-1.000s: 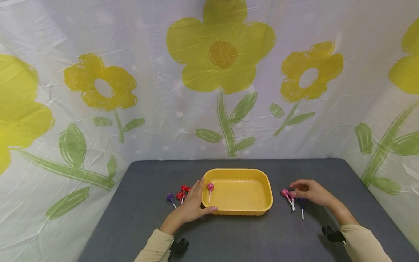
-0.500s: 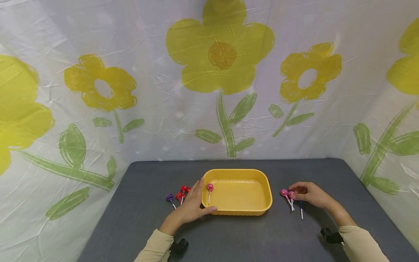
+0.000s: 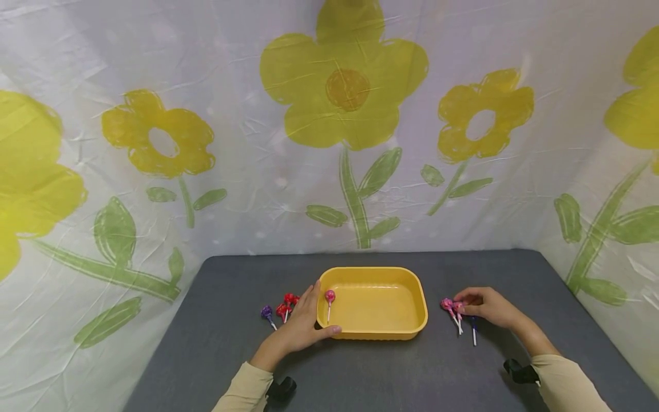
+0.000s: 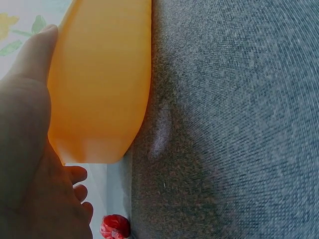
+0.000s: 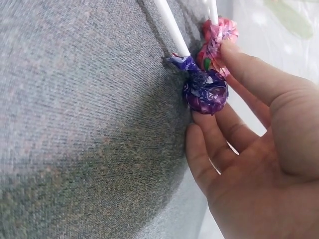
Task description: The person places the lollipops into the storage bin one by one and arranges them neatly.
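My left hand (image 3: 301, 320) rests against the left end of a yellow plastic tray (image 3: 370, 334), fingers straight along its side and thumb at the near rim. In the left wrist view the thumb lies along the tray's wall (image 4: 102, 89). One pink lollipop (image 3: 330, 296) lies in the tray at the left. To the right of the tray, my right hand (image 3: 489, 304) pinches a pink lollipop (image 5: 219, 37) at its wrapped head between thumb and fingers. Another pink lollipop (image 3: 446, 304) lies just left of it. A purple lollipop (image 5: 207, 94) lies by the fingers, mostly hidden from the head view.
Left of the tray, several red lollipops (image 3: 281, 310) and a purple lollipop (image 3: 266, 312) lie close by the left hand. All stand on a dark grey table (image 3: 391, 372). A white cloth (image 3: 247, 171) printed with yellow flowers hangs behind it.
My right hand has moved slightly left and down and its fingers have closed onto the pink lollipop's head. The left hand and the tray keep their places.
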A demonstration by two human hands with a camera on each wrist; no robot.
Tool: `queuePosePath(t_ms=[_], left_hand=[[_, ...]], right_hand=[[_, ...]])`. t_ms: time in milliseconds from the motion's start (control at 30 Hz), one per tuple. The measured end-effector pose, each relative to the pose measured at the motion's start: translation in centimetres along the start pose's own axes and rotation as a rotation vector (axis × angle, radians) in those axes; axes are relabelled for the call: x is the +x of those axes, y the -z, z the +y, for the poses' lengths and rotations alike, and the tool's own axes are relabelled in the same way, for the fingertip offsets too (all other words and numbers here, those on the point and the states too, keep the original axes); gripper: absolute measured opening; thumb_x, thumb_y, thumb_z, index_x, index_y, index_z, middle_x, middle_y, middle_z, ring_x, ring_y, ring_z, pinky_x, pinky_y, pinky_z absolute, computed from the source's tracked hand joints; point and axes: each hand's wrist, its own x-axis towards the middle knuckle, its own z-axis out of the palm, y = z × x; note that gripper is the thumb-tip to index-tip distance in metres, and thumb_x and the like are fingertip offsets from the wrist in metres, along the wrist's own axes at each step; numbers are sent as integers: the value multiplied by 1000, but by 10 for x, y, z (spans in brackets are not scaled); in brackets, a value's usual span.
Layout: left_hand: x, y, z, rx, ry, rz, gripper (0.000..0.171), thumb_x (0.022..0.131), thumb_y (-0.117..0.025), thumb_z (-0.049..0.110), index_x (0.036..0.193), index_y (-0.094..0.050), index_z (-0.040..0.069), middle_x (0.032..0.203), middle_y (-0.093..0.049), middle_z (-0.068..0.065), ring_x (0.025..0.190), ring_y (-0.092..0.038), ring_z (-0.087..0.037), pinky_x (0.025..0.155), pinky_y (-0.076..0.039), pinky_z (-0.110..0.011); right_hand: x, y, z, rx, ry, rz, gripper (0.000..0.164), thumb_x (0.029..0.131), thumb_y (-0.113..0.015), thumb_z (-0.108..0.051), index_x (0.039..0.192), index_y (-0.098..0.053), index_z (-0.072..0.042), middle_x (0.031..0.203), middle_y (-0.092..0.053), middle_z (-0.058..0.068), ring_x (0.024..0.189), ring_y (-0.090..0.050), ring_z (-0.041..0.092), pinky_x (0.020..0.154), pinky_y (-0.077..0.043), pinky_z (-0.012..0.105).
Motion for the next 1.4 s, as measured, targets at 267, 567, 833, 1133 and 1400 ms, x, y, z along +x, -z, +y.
queuePosePath(t_ms=[267, 567, 833, 1133, 1400], left_hand=[[0, 0, 0, 3, -1, -2, 120, 81, -64, 70, 160, 9, 15, 169, -5, -10, 157, -4, -33, 123, -17, -61], [0, 0, 0, 1, -6, 3, 121, 80, -64, 71, 160, 8, 15, 169, -6, -10, 157, -4, -32, 123, -16, -60], [0, 1, 1, 0, 3, 4, 121, 80, -65, 70, 160, 9, 15, 169, -6, -11, 157, -4, -33, 123, -16, -60], [0, 0, 2, 5, 4, 6, 122, 79, -64, 71, 160, 7, 15, 169, -7, -10, 157, -5, -32, 123, -17, -60], [0, 1, 3, -5, -3, 0, 121, 80, -65, 70, 160, 8, 14, 169, -6, -10, 157, -4, -32, 124, -13, -59]], right_hand=[[0, 0, 0, -2, 17, 6, 24, 92, -69, -18, 111, -68, -2, 93, -66, 6, 77, -54, -1, 66, -48, 20], [1, 0, 2, 17, 18, 14, 23, 91, -70, -17, 109, -69, -3, 91, -65, 5, 76, -53, 0, 65, -47, 20], [2, 1, 4, 18, 28, 14, 24, 91, -70, -18, 109, -69, -2, 92, -66, 6, 75, -54, -2, 64, -48, 20], [1, 2, 3, -5, -33, 9, 31, 91, -71, -21, 114, -69, 0, 96, -69, 6, 77, -55, -2, 66, -49, 20], [0, 5, -2, -1, -18, 33, 28, 91, -70, -19, 110, -70, 1, 94, -70, 7, 75, -56, -2, 65, -49, 20]])
